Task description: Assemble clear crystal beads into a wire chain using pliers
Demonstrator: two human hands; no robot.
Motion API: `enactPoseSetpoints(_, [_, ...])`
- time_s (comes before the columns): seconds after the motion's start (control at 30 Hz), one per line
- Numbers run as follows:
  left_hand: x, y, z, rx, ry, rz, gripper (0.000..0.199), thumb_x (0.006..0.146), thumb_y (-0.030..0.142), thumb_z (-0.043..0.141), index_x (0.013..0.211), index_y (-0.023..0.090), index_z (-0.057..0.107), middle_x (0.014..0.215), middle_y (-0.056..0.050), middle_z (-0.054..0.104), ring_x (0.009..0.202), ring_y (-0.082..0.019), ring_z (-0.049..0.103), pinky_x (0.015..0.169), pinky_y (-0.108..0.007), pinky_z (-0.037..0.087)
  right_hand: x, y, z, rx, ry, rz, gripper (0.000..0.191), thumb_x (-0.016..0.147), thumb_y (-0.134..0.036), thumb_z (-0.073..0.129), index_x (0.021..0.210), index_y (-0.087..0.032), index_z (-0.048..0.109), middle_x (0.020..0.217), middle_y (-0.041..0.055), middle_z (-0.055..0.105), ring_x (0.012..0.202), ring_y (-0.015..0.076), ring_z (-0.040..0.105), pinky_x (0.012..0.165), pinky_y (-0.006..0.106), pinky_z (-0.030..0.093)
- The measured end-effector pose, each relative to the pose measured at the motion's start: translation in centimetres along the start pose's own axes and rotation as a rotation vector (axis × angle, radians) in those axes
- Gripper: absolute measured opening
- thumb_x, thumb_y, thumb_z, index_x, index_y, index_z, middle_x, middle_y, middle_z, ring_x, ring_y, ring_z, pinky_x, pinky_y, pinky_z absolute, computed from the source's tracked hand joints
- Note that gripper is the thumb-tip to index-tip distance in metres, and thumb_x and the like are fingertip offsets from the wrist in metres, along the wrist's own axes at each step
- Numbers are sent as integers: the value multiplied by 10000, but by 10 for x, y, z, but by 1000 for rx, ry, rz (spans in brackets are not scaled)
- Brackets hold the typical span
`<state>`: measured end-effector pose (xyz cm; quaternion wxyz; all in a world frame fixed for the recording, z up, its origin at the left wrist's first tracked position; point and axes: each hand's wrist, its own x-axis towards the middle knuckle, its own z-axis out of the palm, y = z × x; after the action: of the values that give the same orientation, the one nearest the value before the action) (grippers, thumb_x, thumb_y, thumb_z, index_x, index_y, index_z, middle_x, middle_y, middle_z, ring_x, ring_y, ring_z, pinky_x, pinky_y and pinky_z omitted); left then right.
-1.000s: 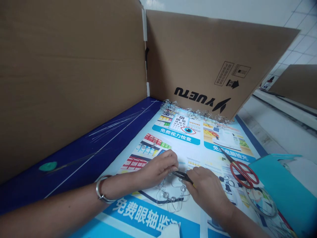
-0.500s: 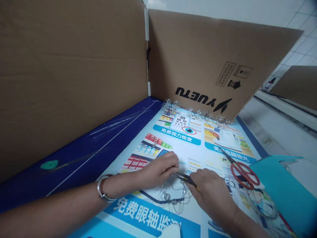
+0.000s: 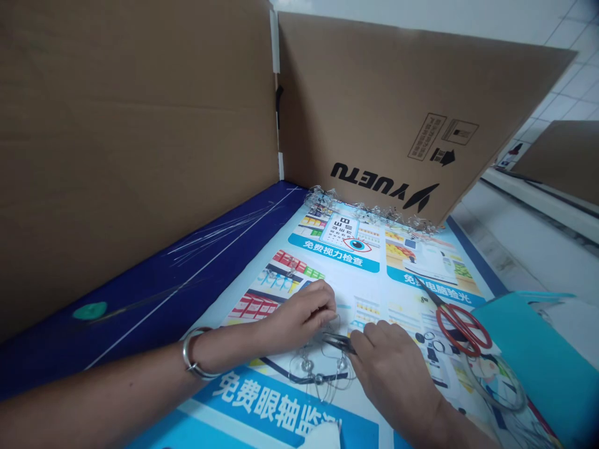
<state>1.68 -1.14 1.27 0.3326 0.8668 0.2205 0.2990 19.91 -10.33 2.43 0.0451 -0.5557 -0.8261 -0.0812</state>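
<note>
My left hand (image 3: pixel 299 318), with a silver bangle at the wrist, is closed in a pinch on thin wire belonging to a beaded wire piece (image 3: pixel 319 378). Clear round beads and loose wire loops of this piece hang below the fingers, over the printed sheet. In my right hand (image 3: pixel 395 365) a pair of pliers (image 3: pixel 337 342) is gripped, its narrow dark jaws pointing left, just below my left fingertips. Whether the jaws touch the wire I cannot tell. The pliers' handles are mostly hidden inside my fist.
Red-handled scissors (image 3: pixel 463 329) and a wire coil (image 3: pixel 496 404) lie right of my right hand, near a teal sheet (image 3: pixel 538 349). Several beaded wire pieces (image 3: pixel 374 214) line the back cardboard panel (image 3: pixel 355 106). Loose strands (image 3: pixel 210 236) and a teal lump (image 3: pixel 90 311) lie left on blue cloth.
The pliers have moved slightly left and down, turning in my right hand, and their tip sits lower beneath my left fingers. The hanging beads have shifted a little left.
</note>
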Motion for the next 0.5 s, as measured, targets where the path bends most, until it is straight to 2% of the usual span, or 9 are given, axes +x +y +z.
enactPoseSetpoints(0.27, [0, -2, 1, -16, -17, 45, 134, 880, 165, 387, 771, 158, 465, 839, -33, 484, 820, -137, 421, 742, -262, 377, 6, 7, -1, 33, -68, 87, 64, 800, -242, 506, 763, -212, 549, 734, 17, 545, 692, 170, 446, 618, 286, 217])
enactPoseSetpoints(0.5, [0, 1, -2, -41, 1, 31, 154, 891, 199, 386, 770, 158, 473, 838, -35, 477, 822, -135, 429, 753, -261, 383, 3, 3, 1, 30, -38, 55, 59, 794, -248, 520, 770, -208, 557, 726, 14, 542, 693, 169, 448, 618, 289, 216])
